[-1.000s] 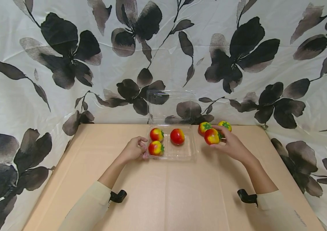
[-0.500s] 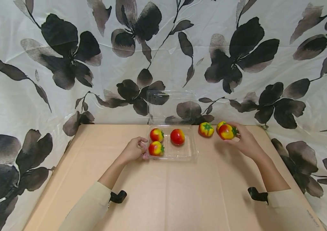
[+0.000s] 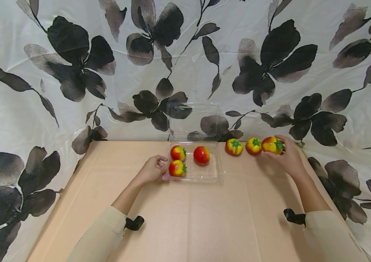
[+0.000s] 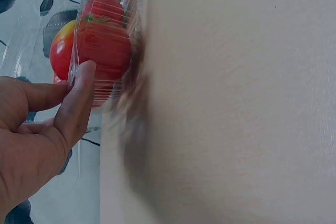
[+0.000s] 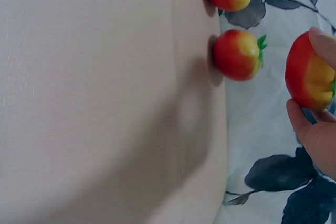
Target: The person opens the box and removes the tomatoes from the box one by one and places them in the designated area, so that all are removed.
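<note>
A clear plastic clamshell container (image 3: pixel 209 173) lies with its lid raised at the back of the table. Inside it are three red-and-yellow tomatoes: two stacked front to back on the left, the third a red one (image 3: pixel 201 155) near the middle. My left hand (image 3: pixel 154 169) pinches the container's left rim between thumb and fingers, as the left wrist view shows. At the right end of a row, my right hand (image 3: pixel 288 156) holds a tomato (image 3: pixel 272 145) with a green leafy top. The right wrist view shows this tomato raised off the table, gripped between thumb and fingers.
Two more tomatoes, one nearer the container (image 3: pixel 234 147) and one beside the held fruit (image 3: pixel 253 146), sit along the table's back edge. Behind them hangs a white cloth (image 3: pixel 205 65) with dark flowers. The tan table (image 3: pixel 218 218) stretches toward me.
My right hand has carried its tomato rightward, from in front of the two loose tomatoes to their right side. The left hand and the container have stayed where they were.
</note>
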{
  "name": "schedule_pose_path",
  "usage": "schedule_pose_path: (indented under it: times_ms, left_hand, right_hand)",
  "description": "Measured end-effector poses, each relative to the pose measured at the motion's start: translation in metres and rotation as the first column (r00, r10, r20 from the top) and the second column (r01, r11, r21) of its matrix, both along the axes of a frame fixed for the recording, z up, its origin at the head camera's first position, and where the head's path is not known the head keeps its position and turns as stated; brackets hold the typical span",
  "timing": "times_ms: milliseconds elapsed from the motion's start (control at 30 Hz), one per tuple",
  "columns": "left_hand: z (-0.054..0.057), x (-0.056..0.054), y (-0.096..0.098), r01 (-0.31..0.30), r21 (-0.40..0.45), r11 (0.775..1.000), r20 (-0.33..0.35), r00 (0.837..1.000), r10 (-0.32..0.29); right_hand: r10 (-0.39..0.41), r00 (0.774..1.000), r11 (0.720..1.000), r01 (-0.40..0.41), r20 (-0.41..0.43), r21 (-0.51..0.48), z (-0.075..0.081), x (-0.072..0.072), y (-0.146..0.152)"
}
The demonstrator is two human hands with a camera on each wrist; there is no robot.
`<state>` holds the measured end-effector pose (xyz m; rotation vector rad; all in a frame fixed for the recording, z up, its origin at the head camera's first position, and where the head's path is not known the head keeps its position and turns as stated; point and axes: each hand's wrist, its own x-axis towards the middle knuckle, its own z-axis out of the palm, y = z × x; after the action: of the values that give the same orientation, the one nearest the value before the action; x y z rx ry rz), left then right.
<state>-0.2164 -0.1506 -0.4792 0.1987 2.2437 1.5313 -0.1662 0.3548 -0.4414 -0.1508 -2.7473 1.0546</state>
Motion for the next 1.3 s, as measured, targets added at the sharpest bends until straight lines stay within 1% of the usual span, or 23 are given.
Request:
schedule_pose_path:
  times_ms: [133,367,467,600,733,867,1067,1167,1300]
  left_hand:
    - [0.0,0.0,0.0,-0.009,0.006,1.0,0.009,1.0,0.009]
    - [-0.001,-0.001,0.0,-0.003,-0.005,1.0,0.003,1.0,0.003]
    - [-0.002,-0.001,0.0,-0.002,-0.009,1.0,0.0,1.0,0.002]
    - [-0.002,-0.001,0.0,-0.006,-0.011,1.0,-0.004,1.0,0.006]
    - [-0.001,-0.001,0.001,-0.008,-0.008,1.0,-0.003,1.0,0.008]
    - [-0.001,-0.001,0.0,-0.007,-0.004,1.0,0.002,1.0,0.007]
    - [-0.002,-0.002,-0.001,-0.006,-0.001,1.0,0.01,1.0,0.006]
    - [-0.002,-0.002,0.0,-0.009,-0.002,1.0,0.01,1.0,0.009]
    - [-0.001,-0.002,0.0,-0.011,0.003,1.0,0.016,1.0,0.011]
  right_hand:
    - [-0.053,0.999,0.998,0.053,0.012,-0.036,-0.005,-0.002,0.007]
    - [-0.104,0.994,0.994,0.105,0.044,-0.021,-0.016,-0.008,0.02]
    - [-0.144,0.987,0.988,0.148,0.077,-0.042,-0.021,-0.012,0.025]
    - [-0.203,0.971,0.976,0.21,0.127,-0.05,-0.032,-0.017,0.032]
    - [-0.238,0.96,0.967,0.248,0.146,-0.054,-0.045,-0.02,0.037]
    - [-0.259,0.953,0.961,0.27,0.159,-0.055,-0.054,-0.023,0.037]
    - [-0.28,0.939,0.955,0.294,0.201,-0.04,-0.059,-0.029,0.036]
    - [-0.277,0.938,0.958,0.287,0.208,-0.02,-0.059,-0.032,0.037]
    - [-0.258,0.945,0.965,0.263,0.2,0.002,-0.057,-0.038,0.038]
